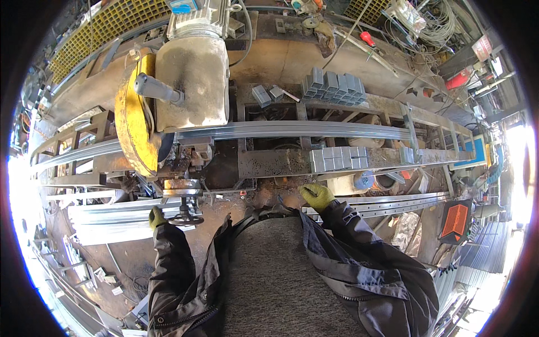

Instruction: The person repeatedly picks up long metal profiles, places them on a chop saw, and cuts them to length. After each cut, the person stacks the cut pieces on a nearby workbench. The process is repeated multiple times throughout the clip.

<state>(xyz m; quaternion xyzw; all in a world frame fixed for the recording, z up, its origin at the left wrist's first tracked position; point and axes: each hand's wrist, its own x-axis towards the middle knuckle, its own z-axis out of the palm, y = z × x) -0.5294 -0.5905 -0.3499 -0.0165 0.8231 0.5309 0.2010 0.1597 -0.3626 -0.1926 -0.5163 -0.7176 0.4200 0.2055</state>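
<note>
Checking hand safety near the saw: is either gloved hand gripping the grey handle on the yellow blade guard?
No. The left hand is at the vise handwheel and the right hand rests low on the bench, both away from the grey handle.

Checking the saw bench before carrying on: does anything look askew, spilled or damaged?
Mostly orderly. The grey cut metal blocks stacked behind the rail sit in neat rows, but two loose grey blocks lie tilted apart from them. The long grey steel channel runs straight through the yellow-guarded chop saw. No spill shows.

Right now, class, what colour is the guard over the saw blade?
Yellow, scuffed and grimy: the blade guard shows best in the head view.
</note>
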